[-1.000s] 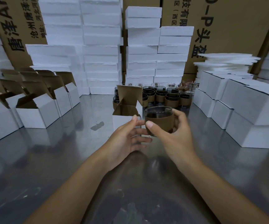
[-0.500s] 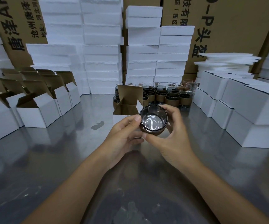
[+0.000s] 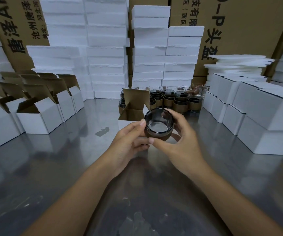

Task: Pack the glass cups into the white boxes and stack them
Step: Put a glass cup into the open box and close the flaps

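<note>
Cup: glass cup point(image 3: 159, 124) tilted, mouth toward the person.
Hands: left hand point(image 3: 129, 142) and right hand point(image 3: 182, 142) both grip it.
Advice: level it, then lower into the open white box point(image 3: 134, 109) mid-worktop.

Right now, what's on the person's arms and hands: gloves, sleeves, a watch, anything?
Nothing worn that shows. The left hand and right hand are bare, no gloves and no rings visible. Both forearms are uncovered down to the frame's bottom edge: no sleeve cuffs, watch or wristbands. Fingernails look short and unpainted.
</note>
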A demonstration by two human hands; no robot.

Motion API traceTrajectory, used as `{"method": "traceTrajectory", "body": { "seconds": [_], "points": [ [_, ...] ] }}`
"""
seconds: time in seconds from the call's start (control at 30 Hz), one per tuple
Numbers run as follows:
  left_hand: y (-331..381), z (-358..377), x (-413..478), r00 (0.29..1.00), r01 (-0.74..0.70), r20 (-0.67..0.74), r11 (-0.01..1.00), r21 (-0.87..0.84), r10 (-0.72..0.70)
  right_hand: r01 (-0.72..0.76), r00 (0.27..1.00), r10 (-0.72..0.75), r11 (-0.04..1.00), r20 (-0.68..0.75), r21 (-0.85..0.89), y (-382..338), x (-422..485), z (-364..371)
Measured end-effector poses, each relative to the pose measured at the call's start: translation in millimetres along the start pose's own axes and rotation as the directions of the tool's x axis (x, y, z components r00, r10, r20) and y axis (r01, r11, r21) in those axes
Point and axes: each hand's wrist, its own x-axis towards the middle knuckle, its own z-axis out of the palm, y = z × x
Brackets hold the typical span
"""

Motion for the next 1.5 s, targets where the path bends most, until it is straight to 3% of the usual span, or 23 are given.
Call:
{"method": "traceTrajectory", "body": {
  "seconds": [0.27,0.5,0.6,0.7,0.83,0.93,1.0,1.1,1.2,1.3,1.5],
  "points": [
    [0.8,0.7,0.0,0.996,0.006,0.09,0.999,-0.034,-0.003,-0.244,0.967,0.255,0.933,-0.007,0.266,-5.9,4.1,-3.9],
    [1.3,-0.5,0.0,0.996,-0.016,0.085,0.998,-0.06,0.021,-0.491,0.854,0.511,0.735,0.093,0.468,-13.3,9.2,-6.5],
    [0.4,-0.3,-0.1,0.997,-0.024,0.076,0.999,-0.038,0.026,-0.592,0.785,0.599,0.653,0.157,0.473,-12.1,10.0,-8.8],
    [0.6,0.1,0.3,0.998,-0.02,0.065,0.999,-0.048,0.023,-0.626,0.763,0.618,0.636,0.187,0.452,-10.9,8.9,-8.5],
    [1.5,1.8,0.2,0.998,-0.024,0.052,0.998,-0.054,0.027,-0.609,0.776,0.615,0.67,0.141,0.425,-11.3,8.5,-6.7],
    [2.7,3.2,2.0,0.981,-0.14,-0.141,0.99,-0.019,0.136,-0.533,0.822,0.566,0.725,0.063,0.436,-14.5,7.2,-5.6],
    [2.7,-0.2,4.6,0.891,-0.249,-0.346,0.953,0.171,0.294,-0.457,0.862,0.507,0.787,-0.015,0.414,-15.1,6.2,-4.7],
    [2.5,-6.6,6.4,0.765,-0.267,-0.468,0.88,0.393,0.441,-0.313,0.918,0.378,0.877,-0.122,0.364,-15.8,4.3,-4.5],
    [-0.3,-10.8,8.2,0.739,-0.179,-0.467,0.81,0.559,0.486,-0.207,0.959,0.251,0.94,-0.136,0.272,-14.9,2.1,-3.2],
    [-6.0,-15.0,10.6,0.77,-0.068,-0.424,0.722,0.688,0.476,-0.142,0.979,0.169,0.968,-0.117,0.209,-12.6,0.6,-1.4],
    [-9.7,-15.7,10.0,0.823,0.001,-0.368,0.647,0.763,0.433,-0.066,0.993,0.081,0.986,-0.09,0.156,-18.3,-1.4,-1.8]
  ]
}}
